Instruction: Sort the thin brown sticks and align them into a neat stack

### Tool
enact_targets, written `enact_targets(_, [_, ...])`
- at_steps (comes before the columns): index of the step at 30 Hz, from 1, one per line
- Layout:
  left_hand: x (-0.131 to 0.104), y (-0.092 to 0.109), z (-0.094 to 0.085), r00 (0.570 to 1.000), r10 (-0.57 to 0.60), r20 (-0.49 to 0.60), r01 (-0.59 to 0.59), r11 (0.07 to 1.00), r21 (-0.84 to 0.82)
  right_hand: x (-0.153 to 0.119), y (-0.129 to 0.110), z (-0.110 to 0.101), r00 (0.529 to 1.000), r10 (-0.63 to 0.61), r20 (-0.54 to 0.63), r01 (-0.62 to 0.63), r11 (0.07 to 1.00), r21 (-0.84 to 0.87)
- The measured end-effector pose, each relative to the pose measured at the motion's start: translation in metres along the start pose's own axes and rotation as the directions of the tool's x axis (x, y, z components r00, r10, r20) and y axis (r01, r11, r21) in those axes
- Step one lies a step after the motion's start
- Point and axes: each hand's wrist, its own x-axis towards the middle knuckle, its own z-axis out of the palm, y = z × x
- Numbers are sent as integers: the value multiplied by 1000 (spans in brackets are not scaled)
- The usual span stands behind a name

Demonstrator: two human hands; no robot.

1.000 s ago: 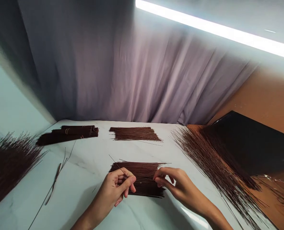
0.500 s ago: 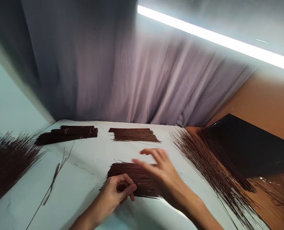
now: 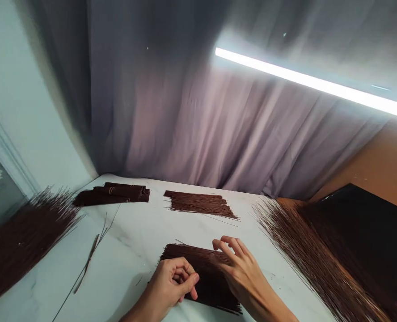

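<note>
Nearest to both hands is a flat pile of thin dark brown sticks, lying sideways on a white marbled tabletop. Over the pile's left end, my left hand is closed, thumb pressed to fingertips; whatever it may pinch is too small to make out. My right hand is above the right end of the pile, fingers bent and apart, with nothing visible in them. Its thumb side overlaps the pile, and I cannot tell whether it touches. A second, smaller pile of short sticks lies farther back.
Tied bundles lie at the back left. Long dark sticks are heaped at far left, beside a small crossed bunch. More long sticks spread on the right, next to a black sheet. A curtain hangs behind.
The view has shifted, so the table sits lower and to the right. My right hand has lowered toward the pile, its fingers more bent. My left hand stays pinched over the left end.
</note>
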Motion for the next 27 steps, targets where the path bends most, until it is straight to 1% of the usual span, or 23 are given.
enact_targets(2, [0,0,0,1000,-5,0,5,1000,6,-3,2,-4,995,92,31,-95,990,102])
enact_targets(3, [0,1,0,1000,-8,5,8,1000,5,-5,5,-10,984,162,71,-173,968,181])
enact_targets(4, [-1,3,-1,1000,-13,11,13,1000,2,-8,9,-17,961,243,129,-270,924,272])
enact_targets(5, [-1,5,-1,1000,-22,16,22,1000,-1,-11,14,-25,928,318,194,-370,853,367])
enact_targets(7, [-3,11,-2,998,-48,30,48,999,-4,-19,24,-39,851,414,323,-525,669,526])
enact_targets(8, [-4,14,-2,998,-57,39,57,998,-3,-23,29,-44,817,437,376,-575,582,575])
enact_targets(9, [-5,17,-3,996,-66,58,66,998,3,-25,33,-46,793,451,410,-606,514,607])
enact_targets(11, [-8,22,-3,993,-78,93,76,997,22,-29,39,-46,772,468,431,-624,425,656])
enact_targets(14, [-11,24,-5,990,-50,132,44,998,43,-30,42,-43,771,474,426,-603,326,729])
enact_targets(16, [-12,25,-6,990,-34,136,28,999,43,-30,43,-44,779,439,447,-593,284,753])
enact_targets(19, [-12,26,-7,990,-45,132,41,998,37,-31,43,-53,793,355,494,-590,247,769])
enact_targets(22, [-12,27,-8,991,-43,129,39,998,39,-32,42,-59,805,298,513,-571,152,807])
enact_targets(24, [-11,27,-8,991,-39,129,34,999,40,-32,41,-59,788,289,544,-586,84,806])
enact_targets(27, [-12,30,-7,988,-52,145,52,999,2,-32,38,-52,744,360,564,-611,23,791])
